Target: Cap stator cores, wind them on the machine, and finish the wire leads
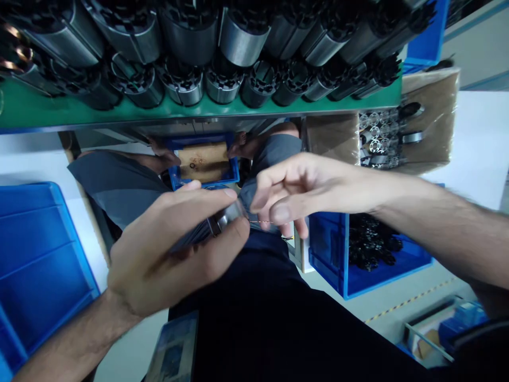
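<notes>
My left hand (pixel 178 249) is wrapped round a grey metal cylinder (pixel 214 225), a motor stator, held over my lap. My right hand (pixel 294 193) is pinched on a thin copper wire (pixel 260 221) that runs out of the cylinder's end. The two hands almost touch. The cylinder is mostly hidden by my left fingers and blurred.
A green-topped bench (pixel 119 109) above carries several rows of like stators (pixel 222 58). A person sits across under it, beside a small blue bin (pixel 234 172). Blue crates stand at left (pixel 40 254) and right (pixel 369 265), the right one with black parts. A cardboard box (pixel 433 106) holds metal rings.
</notes>
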`<state>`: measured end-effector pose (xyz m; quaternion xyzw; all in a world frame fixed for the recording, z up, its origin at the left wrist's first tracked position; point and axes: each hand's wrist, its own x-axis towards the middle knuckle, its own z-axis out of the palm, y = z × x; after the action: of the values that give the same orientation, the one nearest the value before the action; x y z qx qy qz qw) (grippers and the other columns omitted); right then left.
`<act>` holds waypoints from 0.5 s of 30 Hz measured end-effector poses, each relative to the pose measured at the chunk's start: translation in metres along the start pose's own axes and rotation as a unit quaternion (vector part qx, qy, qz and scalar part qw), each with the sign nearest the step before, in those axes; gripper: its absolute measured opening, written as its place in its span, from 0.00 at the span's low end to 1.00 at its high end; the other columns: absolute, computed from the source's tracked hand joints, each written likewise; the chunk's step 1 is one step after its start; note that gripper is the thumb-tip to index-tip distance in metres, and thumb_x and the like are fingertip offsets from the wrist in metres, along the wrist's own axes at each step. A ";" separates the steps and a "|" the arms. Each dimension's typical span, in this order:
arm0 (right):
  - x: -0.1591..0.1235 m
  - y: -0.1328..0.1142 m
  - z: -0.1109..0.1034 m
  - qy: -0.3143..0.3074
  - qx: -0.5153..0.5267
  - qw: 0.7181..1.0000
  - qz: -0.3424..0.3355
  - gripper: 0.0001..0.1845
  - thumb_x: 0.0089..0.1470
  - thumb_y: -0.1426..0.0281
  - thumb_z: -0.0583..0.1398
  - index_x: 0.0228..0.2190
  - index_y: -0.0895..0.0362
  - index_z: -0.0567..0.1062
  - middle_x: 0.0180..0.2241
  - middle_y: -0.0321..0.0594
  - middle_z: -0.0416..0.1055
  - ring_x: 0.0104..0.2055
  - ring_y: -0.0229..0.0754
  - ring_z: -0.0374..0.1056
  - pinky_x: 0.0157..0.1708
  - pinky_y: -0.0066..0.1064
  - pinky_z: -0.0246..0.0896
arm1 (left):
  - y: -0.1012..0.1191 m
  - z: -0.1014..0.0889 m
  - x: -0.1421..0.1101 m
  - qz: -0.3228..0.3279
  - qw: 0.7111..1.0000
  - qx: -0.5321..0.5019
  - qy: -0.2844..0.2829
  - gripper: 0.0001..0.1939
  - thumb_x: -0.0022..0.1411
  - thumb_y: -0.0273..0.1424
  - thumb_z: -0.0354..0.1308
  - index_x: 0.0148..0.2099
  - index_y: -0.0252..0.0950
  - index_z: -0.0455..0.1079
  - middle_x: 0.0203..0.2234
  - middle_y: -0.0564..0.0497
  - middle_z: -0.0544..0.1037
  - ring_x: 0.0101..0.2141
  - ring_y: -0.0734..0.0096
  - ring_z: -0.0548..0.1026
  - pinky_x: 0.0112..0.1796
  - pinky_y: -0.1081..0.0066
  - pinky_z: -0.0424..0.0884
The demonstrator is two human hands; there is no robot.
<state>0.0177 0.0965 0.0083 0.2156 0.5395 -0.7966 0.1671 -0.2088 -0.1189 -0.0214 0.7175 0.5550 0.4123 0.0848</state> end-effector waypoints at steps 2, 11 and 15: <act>0.005 0.008 0.007 -0.023 0.023 0.999 0.025 0.19 0.71 0.53 0.77 0.37 0.54 0.85 0.27 0.30 0.83 0.21 0.33 0.74 0.21 0.23 0.68 | -0.002 0.003 -0.002 0.058 0.998 0.024 -0.006 0.19 0.70 0.18 0.77 0.56 0.46 0.87 0.54 0.53 0.93 0.49 0.59 0.95 0.65 0.55 0.94; -0.020 0.006 0.022 0.227 -0.455 0.820 -0.262 0.07 0.73 0.69 0.73 0.41 0.45 0.83 0.25 0.29 0.77 0.21 0.34 0.69 0.22 0.31 0.62 | 0.009 -0.006 -0.008 -0.121 0.992 0.031 0.022 0.07 0.75 0.30 0.74 0.51 0.46 0.83 0.46 0.51 0.93 0.44 0.63 0.93 0.57 0.60 0.91; -0.021 0.036 0.007 0.315 -0.417 0.834 -0.177 0.12 0.71 0.65 0.75 0.53 0.38 0.87 0.26 0.36 0.79 0.22 0.44 0.72 0.26 0.37 0.73 | -0.020 -0.062 -0.012 -0.195 0.957 0.167 0.136 0.07 0.74 0.28 0.78 0.49 0.45 0.85 0.52 0.50 0.94 0.52 0.58 0.93 0.60 0.54 0.87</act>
<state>0.0529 0.0776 -0.0067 0.2653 0.8729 -0.4012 -0.0820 -0.2664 -0.1435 0.0013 0.5362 0.7515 0.3828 -0.0339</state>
